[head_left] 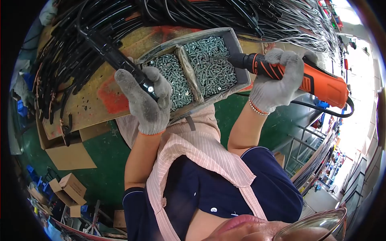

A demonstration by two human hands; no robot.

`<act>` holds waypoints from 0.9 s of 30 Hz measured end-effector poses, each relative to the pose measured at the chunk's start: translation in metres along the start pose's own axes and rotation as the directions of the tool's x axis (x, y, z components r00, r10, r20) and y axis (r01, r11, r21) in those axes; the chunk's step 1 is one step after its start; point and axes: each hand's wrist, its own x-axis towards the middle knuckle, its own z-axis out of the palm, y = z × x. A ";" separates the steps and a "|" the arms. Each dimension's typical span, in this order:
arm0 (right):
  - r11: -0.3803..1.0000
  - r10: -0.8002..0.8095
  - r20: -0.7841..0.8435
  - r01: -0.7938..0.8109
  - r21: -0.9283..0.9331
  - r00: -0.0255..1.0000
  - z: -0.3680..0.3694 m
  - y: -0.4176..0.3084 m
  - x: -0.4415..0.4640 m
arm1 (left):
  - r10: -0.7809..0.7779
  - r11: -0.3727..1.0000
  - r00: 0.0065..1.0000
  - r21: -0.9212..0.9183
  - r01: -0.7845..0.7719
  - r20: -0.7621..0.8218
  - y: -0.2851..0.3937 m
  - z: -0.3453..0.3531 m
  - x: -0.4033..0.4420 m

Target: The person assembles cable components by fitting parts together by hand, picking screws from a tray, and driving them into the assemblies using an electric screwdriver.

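Note:
My left hand (150, 100), in a grey knit glove, is closed around a black tubular part (116, 58). A bright round screw head or metal spot shows near its lower end, and a black cable leaves its upper end. In my gloved right hand (279, 78) lies an orange and black electric screwdriver (323, 86), held sideways with its chuck pointing left and its thin bit over the box. Between the hands stands a grey box (240, 50), split by a taped divider (189, 74). Small silvery screws (211, 64) fill both compartments.
Bundles of black cables (193, 14) cover the back and left of the worn wooden table (86, 102). Below it are cardboard boxes (70, 156) on a green floor (106, 182). A metal rack (301, 140) stands at the right. The screwdriver's black cord (317, 109) loops beneath it.

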 end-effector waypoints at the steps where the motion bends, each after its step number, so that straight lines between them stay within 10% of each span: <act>1: 1.000 0.015 -0.001 -0.015 -0.006 1.000 -0.005 0.003 0.002 | -0.003 1.000 0.998 -0.003 0.003 -0.065 0.000 0.004 0.000; 16: 0.999 -0.036 -0.050 0.034 -0.037 0.998 -0.018 0.032 0.011 | 0.019 0.999 0.996 0.046 -0.015 -0.084 -0.003 0.006 0.002; 23: 0.981 0.086 -0.140 -0.060 0.184 0.986 -0.023 0.009 0.031 | -0.034 0.999 0.982 -0.015 0.032 -0.186 0.002 0.024 0.000; 27: 0.865 0.312 -0.154 -0.213 0.454 0.938 -0.031 0.003 0.046 | 0.066 0.969 0.990 0.245 -0.035 -0.121 -0.001 0.020 0.005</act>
